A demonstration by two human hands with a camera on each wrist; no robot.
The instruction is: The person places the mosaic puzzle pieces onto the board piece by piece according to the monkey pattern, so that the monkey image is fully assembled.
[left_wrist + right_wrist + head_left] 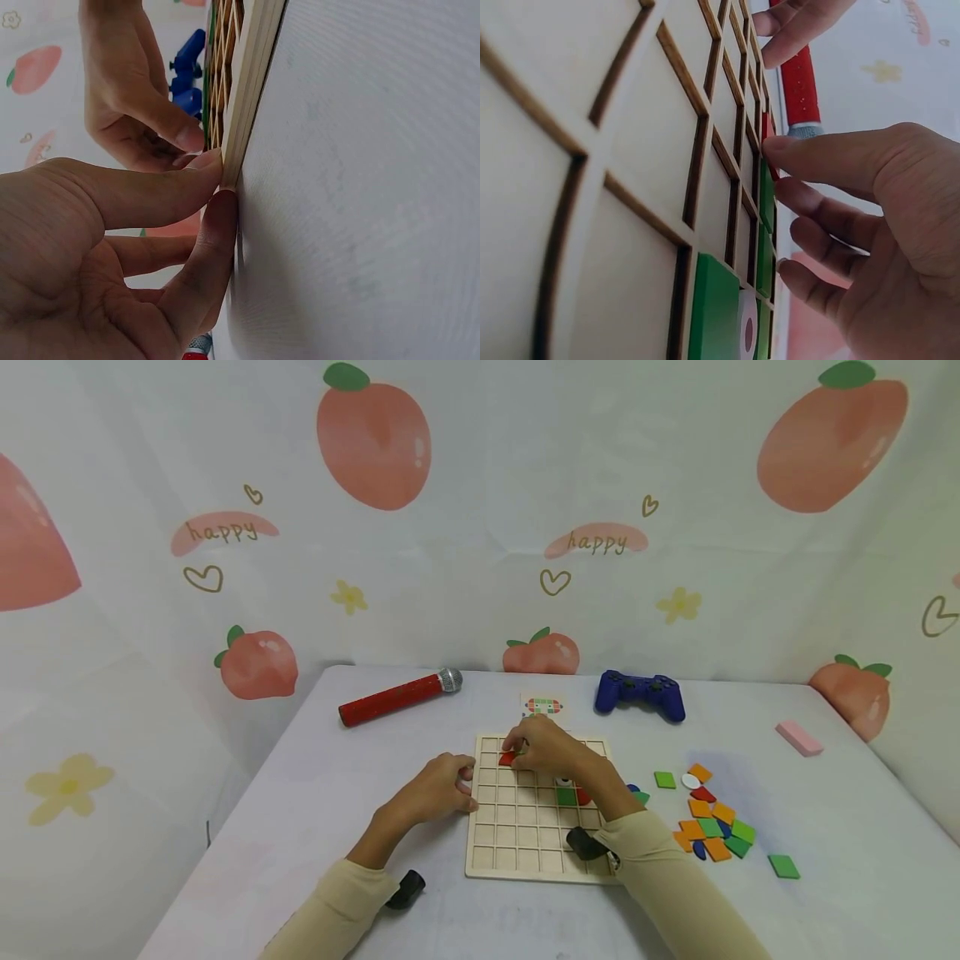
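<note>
My right hand (546, 745) pinches a red tile (507, 758) with curved edges between thumb and fingers, low over the far left cells of a wooden grid board (506, 837). In the right wrist view, green tiles (714, 307) and a white round piece (748, 330) sit in cells near that hand. My left hand (435, 789) holds the board's left edge, thumb and fingertips against the wooden rim (251, 82) in the left wrist view. A green tile (566, 796) and a red tile (582, 796) lie farther right on the board, partly behind the right forearm.
Loose orange, green, blue, red and white tiles (708, 827) lie scattered right of the board. Behind it are a printed pattern card (543, 705), a red microphone (397, 697) and a blue game controller (640, 692). A pink block (799, 737) lies far right.
</note>
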